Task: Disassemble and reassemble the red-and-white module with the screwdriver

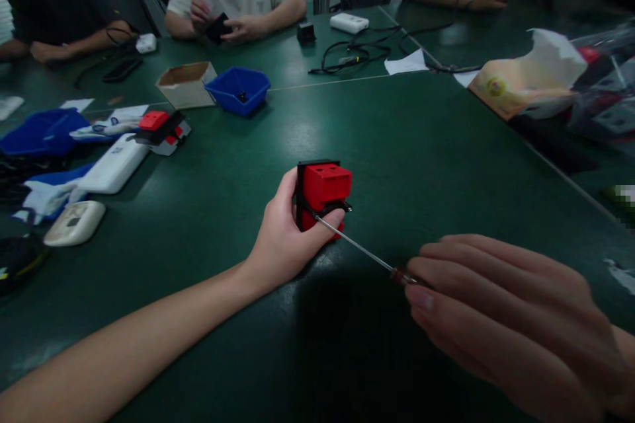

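Near the middle of the table, my left hand (286, 231) is closed round a red and black block-shaped part (325, 184), its thumb pressed on the lower red section. The part has a flat black plate on its left side and red housings on its right. My right hand (510, 317) grips a screwdriver (354, 244) by its dark reddish handle, most of which the fingers hide. The thin metal shaft points up and left, and its tip meets the part beside the left thumb. Whether the tip sits in a screw is too small to tell.
A blue bin (239, 91) and a cardboard box (186, 84) stand ahead. At the left lie a similar red and black part (163, 131), a white power bank (115, 164) and a white case (75, 223). Cables (352, 53) lie farther back. Co-workers sit across the table.
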`<action>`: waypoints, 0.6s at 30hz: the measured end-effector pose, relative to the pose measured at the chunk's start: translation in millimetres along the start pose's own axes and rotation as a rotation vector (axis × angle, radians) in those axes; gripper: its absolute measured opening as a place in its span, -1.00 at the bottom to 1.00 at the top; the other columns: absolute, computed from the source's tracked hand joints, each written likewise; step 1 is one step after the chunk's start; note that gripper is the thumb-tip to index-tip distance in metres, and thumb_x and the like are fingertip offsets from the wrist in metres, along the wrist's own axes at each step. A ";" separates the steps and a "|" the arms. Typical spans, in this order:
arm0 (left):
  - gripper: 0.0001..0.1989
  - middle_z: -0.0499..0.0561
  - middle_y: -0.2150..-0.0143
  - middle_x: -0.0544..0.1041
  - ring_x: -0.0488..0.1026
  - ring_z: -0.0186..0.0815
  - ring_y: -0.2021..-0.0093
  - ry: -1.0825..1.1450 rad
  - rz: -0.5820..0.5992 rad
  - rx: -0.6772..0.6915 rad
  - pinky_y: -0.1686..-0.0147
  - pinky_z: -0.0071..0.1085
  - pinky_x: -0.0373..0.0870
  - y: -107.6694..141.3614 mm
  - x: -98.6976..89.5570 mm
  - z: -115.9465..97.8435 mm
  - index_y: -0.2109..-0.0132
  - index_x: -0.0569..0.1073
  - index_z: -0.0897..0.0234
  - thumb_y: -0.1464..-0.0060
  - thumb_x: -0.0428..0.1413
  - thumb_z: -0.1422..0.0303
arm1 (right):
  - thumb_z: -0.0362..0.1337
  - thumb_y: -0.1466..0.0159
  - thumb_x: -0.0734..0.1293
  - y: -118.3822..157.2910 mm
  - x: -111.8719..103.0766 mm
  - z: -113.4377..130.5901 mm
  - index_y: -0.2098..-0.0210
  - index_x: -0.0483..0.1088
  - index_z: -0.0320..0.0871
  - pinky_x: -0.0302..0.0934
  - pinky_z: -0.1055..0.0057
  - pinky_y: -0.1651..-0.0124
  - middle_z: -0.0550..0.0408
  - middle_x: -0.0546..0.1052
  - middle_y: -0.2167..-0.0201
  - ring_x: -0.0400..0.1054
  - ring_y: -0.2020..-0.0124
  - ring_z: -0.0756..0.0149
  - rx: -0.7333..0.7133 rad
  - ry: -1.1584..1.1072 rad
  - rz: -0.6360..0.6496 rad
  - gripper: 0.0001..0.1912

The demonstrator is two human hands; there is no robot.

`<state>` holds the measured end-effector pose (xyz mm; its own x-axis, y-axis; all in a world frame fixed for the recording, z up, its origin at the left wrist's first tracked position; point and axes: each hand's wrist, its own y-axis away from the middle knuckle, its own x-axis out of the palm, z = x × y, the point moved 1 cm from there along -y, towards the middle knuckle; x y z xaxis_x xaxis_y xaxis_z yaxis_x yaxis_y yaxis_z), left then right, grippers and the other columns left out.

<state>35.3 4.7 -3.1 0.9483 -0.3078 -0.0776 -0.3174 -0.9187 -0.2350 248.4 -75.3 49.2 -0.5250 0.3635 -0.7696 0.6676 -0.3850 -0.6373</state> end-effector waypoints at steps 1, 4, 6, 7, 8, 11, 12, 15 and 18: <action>-0.52 0.08 -0.03 0.61 0.63 -0.21 0.01 -0.002 0.003 0.000 -0.08 -0.27 0.60 0.0 -0.1 0.1 -0.15 0.37 0.28 -0.16 0.34 0.33 | -0.47 -0.43 0.25 0.7 -0.7 -0.3 0.14 0.41 -0.19 0.40 0.22 0.33 0.05 0.60 0.46 0.48 0.43 0.23 0.000 -0.011 0.024 -0.88; -0.52 0.09 -0.02 0.62 0.63 -0.19 0.01 -0.014 0.000 -0.004 -0.08 -0.24 0.59 -0.1 -0.4 -0.1 -0.15 0.38 0.28 -0.15 0.34 0.32 | -0.42 -0.45 0.26 4.2 -2.1 -3.1 0.14 0.45 -0.22 0.43 0.23 0.28 -0.03 0.63 0.39 0.52 0.35 0.20 -0.008 0.008 0.038 -0.89; -0.51 0.10 -0.02 0.61 0.64 -0.17 0.02 -0.016 -0.006 -0.011 -0.09 -0.21 0.59 -0.4 -0.3 -0.2 -0.15 0.37 0.28 -0.16 0.34 0.30 | -0.45 -0.40 0.30 7.7 -0.4 -5.4 0.13 0.45 -0.23 0.44 0.23 0.25 -0.04 0.64 0.36 0.51 0.32 0.18 -0.022 0.025 0.003 -0.90; -0.51 0.10 -0.02 0.61 0.64 -0.16 0.02 -0.015 -0.010 -0.016 -0.09 -0.19 0.59 -0.6 -0.3 -0.1 -0.15 0.37 0.28 -0.16 0.33 0.29 | -0.47 -0.38 0.31 9.7 1.6 -6.3 0.12 0.44 -0.23 0.44 0.22 0.24 -0.04 0.64 0.35 0.51 0.32 0.17 -0.032 0.020 -0.004 -0.89; -0.51 0.11 -0.02 0.61 0.64 -0.15 0.02 -0.017 -0.015 -0.020 -0.10 -0.18 0.58 -0.8 -0.4 0.0 -0.16 0.37 0.28 -0.16 0.33 0.28 | -0.48 -0.37 0.31 11.7 4.2 -6.8 0.11 0.44 -0.24 0.43 0.21 0.24 -0.04 0.64 0.34 0.50 0.32 0.17 -0.043 0.007 -0.004 -0.87; -0.49 0.12 -0.05 0.59 0.63 -0.13 -0.01 -0.061 -0.053 -0.007 -0.13 -0.13 0.56 -1.5 -1.5 1.2 -0.18 0.35 0.27 -0.16 0.32 0.27 | -0.47 -0.38 0.29 15.8 12.1 -6.6 0.05 0.42 -0.25 0.41 0.21 0.28 -0.04 0.64 0.30 0.51 0.34 0.18 -0.028 -0.040 0.000 -0.84; -0.48 0.12 -0.06 0.58 0.62 -0.13 -0.02 -0.085 -0.068 0.009 -0.14 -0.13 0.56 -1.7 -2.2 1.8 -0.19 0.35 0.26 -0.16 0.33 0.27 | -0.46 -0.40 0.28 16.2 14.1 -6.2 0.04 0.41 -0.24 0.40 0.25 0.30 -0.03 0.65 0.29 0.52 0.35 0.20 0.015 -0.063 -0.006 -0.84; -0.46 0.12 -0.09 0.57 0.59 -0.13 -0.04 -0.173 -0.112 0.069 -0.16 -0.13 0.54 -2.5 -5.2 4.3 -0.22 0.33 0.25 -0.17 0.31 0.27 | -0.35 -0.51 0.20 16.0 19.3 -5.1 0.01 0.36 -0.16 0.35 0.40 0.44 0.08 0.63 0.39 0.50 0.50 0.31 0.253 -0.140 0.029 -0.87; -0.42 0.14 -0.14 0.54 0.55 -0.11 -0.09 -0.286 -0.164 0.131 -0.20 -0.11 0.49 -4.3 -9.4 7.1 -0.27 0.30 0.25 -0.19 0.30 0.27 | -0.17 -0.59 0.12 19.0 25.1 -3.8 0.00 0.31 -0.10 0.25 0.48 0.58 0.16 0.61 0.44 0.46 0.62 0.38 0.452 -0.175 0.043 -0.80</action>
<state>27.7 13.3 -8.3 0.9543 -0.0603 -0.2927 -0.1760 -0.9049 -0.3875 249.9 -70.3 17.9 -0.6091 0.2060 -0.7658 0.4143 -0.7408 -0.5288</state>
